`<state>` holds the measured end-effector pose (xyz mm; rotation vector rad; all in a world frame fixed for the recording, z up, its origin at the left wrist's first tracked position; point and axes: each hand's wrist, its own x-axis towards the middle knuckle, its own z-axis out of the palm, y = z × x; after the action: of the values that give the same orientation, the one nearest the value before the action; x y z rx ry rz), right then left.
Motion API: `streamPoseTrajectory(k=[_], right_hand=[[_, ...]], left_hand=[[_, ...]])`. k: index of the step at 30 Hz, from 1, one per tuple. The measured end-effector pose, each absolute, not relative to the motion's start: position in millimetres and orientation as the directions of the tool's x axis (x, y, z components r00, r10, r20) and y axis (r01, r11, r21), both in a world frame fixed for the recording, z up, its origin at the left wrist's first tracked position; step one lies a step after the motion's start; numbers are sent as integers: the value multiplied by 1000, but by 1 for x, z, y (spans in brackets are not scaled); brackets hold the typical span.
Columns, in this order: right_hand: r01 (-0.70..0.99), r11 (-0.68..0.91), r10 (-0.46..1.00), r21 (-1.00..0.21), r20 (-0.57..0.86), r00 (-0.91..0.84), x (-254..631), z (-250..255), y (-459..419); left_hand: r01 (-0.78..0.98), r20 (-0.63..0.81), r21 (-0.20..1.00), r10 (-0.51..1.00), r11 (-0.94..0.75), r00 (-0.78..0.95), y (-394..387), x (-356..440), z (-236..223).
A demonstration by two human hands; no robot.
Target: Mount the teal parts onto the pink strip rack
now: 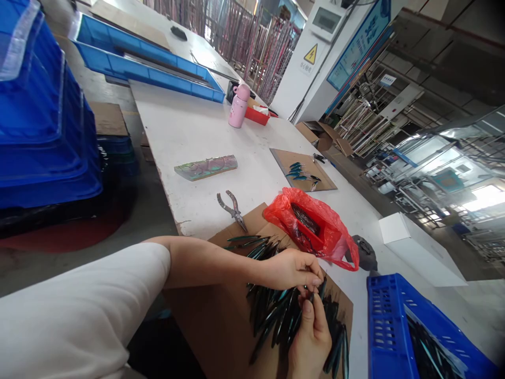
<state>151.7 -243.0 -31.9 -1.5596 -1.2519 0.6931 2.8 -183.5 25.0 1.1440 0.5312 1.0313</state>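
Note:
My left hand [296,269] reaches in from the left with its fingers pinched together. Just below it, my right hand [311,332] is closed as well, thumb against forefinger. The fingertips of both meet around something small and dark, mostly hidden by them. Beneath the hands, many slender, glossy, dark teal pointed pieces [276,316] lie spread over a brown cardboard sheet [205,321]. Beyond my left hand sits a red plastic bag [284,202] around a red box holding thin dark items. Pliers [235,211] with spread handles rest at the cardboard's far edge.
A blue crate [386,316] with similar dark pieces stands at right, near a white box [422,247]. Farther off are a board [290,158] bearing a few teal pieces, a patterned block [207,167], a pink bottle [238,108] and a long blue tray [158,73]. Blue bins [43,116] are stacked left.

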Motion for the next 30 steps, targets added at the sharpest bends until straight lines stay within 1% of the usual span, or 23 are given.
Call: streamPoseTrajectory(k=[4, 11, 14, 17, 19, 21, 23, 26, 30], right_hand=[[380, 25, 940, -925, 151, 307, 151, -31, -243], [352, -5, 935, -936, 121, 333, 151, -33, -245], [344, -40, 923, -938, 97, 372, 151, -35, -246], [349, -43, 923, -936, 97, 374, 150, -37, -247], [369, -41, 929, -929, 101, 357, 149, -35, -247], [438, -61, 932, -897, 106, 347, 149, -31, -247], [541, -89, 933, -836, 120, 338, 149, -25, -245], [661, -118, 943, -741, 126, 309, 147, -18, -235], [775, -112, 962, -621, 129, 242, 136, -18, -213]], left_hand=[[-387, 159, 921, 874, 35, 458, -184, 3, 24], [-391, 156, 919, 862, 52, 483, -184, 3, 25], [-302, 170, 953, 868, -25, 466, -187, 2, 28], [-226, 234, 963, 865, -144, 444, -186, 2, 27], [-199, 207, 972, 856, -125, 474, -183, 3, 22], [-137, 148, 986, 854, -90, 498, -178, 2, 18], [-57, 142, 990, 872, -131, 468, -171, -1, 17], [-12, 197, 979, 921, -205, 335, -158, -10, 18], [-2, 237, 971, 959, -240, 156, -143, -24, 17]])
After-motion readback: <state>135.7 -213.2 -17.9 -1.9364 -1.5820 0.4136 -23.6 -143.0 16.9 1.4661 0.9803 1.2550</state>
